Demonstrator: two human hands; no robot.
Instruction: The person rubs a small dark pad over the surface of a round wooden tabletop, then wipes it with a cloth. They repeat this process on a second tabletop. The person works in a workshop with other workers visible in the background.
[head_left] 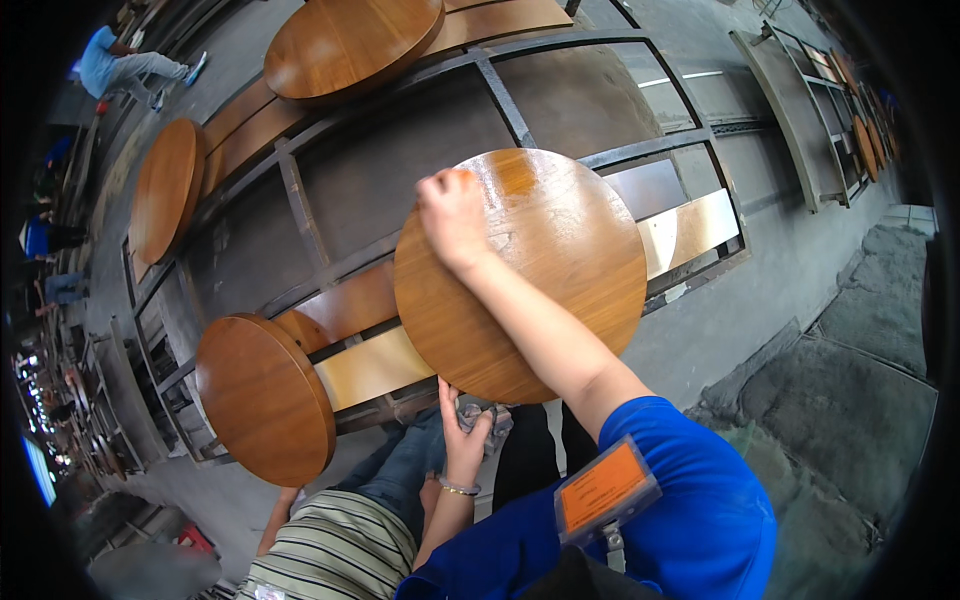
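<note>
A round brown wooden tabletop (560,270) lies in front of me, with a glossy, wet-looking patch near its far edge. My right hand (455,215) is closed and pressed on its far left part. A bit of orange shows at the fingers, but what they hold is mostly hidden. Below the near rim is my left hand (463,435), wearing a bracelet, its fingertips reaching up to the tabletop's edge. A crumpled greyish cloth (494,428) sits between its thumb and fingers.
The tabletop rests over a dark metal frame (505,105) with wooden boards across it. Other round tops (265,400) stand to the left and at the far side (355,45). A person in a striped shirt (330,550) is close on my left; another (125,70) sits far left.
</note>
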